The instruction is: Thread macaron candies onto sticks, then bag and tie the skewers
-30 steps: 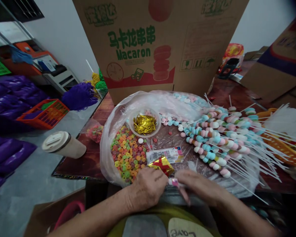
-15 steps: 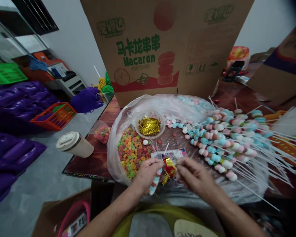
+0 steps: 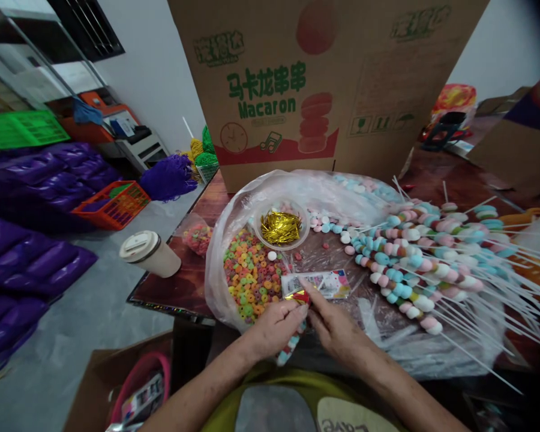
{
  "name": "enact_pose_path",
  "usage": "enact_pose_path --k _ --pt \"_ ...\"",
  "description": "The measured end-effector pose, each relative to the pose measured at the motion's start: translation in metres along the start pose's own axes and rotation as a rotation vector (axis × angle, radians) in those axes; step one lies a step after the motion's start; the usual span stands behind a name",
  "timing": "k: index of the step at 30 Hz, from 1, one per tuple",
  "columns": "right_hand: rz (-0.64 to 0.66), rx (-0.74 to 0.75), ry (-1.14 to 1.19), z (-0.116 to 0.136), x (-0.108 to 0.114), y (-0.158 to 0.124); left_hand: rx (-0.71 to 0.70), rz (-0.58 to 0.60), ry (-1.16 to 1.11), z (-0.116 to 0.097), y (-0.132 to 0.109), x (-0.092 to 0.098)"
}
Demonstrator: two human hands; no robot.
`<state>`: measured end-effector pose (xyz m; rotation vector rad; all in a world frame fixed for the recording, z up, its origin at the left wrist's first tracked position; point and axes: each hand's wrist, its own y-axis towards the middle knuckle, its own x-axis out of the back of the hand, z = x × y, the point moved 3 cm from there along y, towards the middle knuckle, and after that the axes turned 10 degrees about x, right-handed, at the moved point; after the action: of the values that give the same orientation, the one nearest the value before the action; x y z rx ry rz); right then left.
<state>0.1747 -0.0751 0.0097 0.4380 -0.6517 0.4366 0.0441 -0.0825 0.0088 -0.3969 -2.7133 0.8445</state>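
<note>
My left hand (image 3: pixel 274 327) is closed around a candy skewer (image 3: pixel 289 349) of blue, white and pink pieces, whose lower end slants down below the fingers. A shiny red and gold foil strip (image 3: pixel 298 296) lies around the skewer at the top of my grip. My right hand (image 3: pixel 337 330) meets the left one, its thumb and fingers pressed on the foil's right side. Just beyond the hands is a printed label packet (image 3: pixel 335 283). Behind stands a clear round tub (image 3: pixel 306 231) with gold twist ties (image 3: pixel 280 227).
Colourful cereal rings (image 3: pixel 252 270) lie on the plastic sheet (image 3: pixel 213 264) at left. Many finished candy skewers (image 3: pixel 409 264) are piled right. A lidded cup (image 3: pixel 155 255) stands near the table's left edge. A tall cardboard box (image 3: pixel 270 150) blocks the back.
My right hand has moved in to touch the left. The foil strip, hanging loose between the hands before, is now gathered around the skewer. The view has shifted slightly.
</note>
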Motion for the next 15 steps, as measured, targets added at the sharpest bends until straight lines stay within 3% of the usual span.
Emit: enact_pose_path --k 2,5,8,12,15 --pt "-0.056 0.003 -0.053 0.001 -0.002 -0.001 0.000 -0.051 -0.043 0.004 0.004 -0.001" --pt "-0.247 0.045 -0.059 0.003 -0.005 -0.006 -0.013 -0.149 -0.134 0.008 0.011 -0.002" --pt "-0.390 0.119 -0.060 0.005 -0.005 -0.010 -0.060 -0.144 -0.143 0.009 0.014 -0.004" --pt "-0.384 0.259 -0.124 0.008 -0.004 -0.008 -0.039 -0.042 -0.160 0.008 0.012 -0.009" --pt "-0.377 0.215 -0.024 0.006 -0.006 -0.007 -0.059 -0.081 -0.149 0.003 0.006 -0.007"
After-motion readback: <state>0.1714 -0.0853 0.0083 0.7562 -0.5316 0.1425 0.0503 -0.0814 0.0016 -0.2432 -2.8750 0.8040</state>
